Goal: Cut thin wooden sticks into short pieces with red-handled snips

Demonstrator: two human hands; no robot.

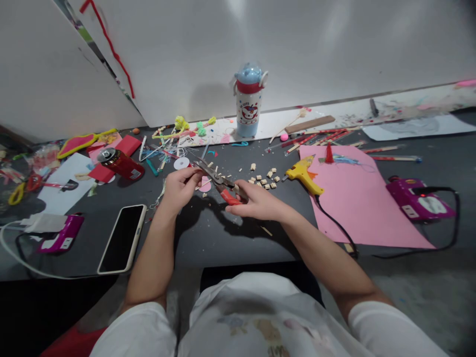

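My right hand (255, 200) is wrapped round the red handles of metal pliers (213, 174), whose jaws point up and to the left. My left hand (183, 188) is closed in a pinch close to the jaws. Whatever its fingertips hold is too small to make out. Just beyond my right hand, several short wooden pieces (268, 174) lie scattered on the dark table. A small pink oval piece (205, 185) shows beneath the pliers, with small scraps around it.
A yellow hot glue gun (305, 174) rests partly on a pink sheet (357, 198) at right, its cord trailing near a purple power strip (418, 198). A water bottle (248, 106) stands by the wall. A red can (121, 163) and a phone (122, 239) are at left.
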